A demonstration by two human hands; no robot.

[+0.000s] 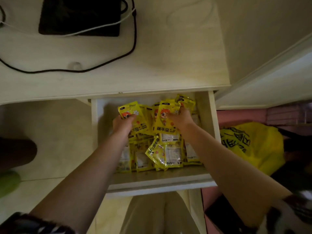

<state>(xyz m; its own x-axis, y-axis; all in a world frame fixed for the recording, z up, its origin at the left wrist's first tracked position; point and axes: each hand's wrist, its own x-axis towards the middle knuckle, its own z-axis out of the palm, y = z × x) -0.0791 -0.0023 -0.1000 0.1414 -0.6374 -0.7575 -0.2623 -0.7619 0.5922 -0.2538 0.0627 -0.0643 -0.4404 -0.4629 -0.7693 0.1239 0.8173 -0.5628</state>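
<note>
we've got both hands in the open drawer (211, 125), left hand (122, 123) and right hand (181, 118) each with fingers curled round a bunch of yellow packets (166, 119), probably standing them upright so more fit in rows.

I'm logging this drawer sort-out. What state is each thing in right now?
Drawer: pulled open.
Left hand: grips left bunch of packets.
Right hand: grips right bunch of packets.
Loose packets: piled in the drawer.
Yellow bag: crumpled, outside the drawer.
Black cable: slack on the desk top.
</note>
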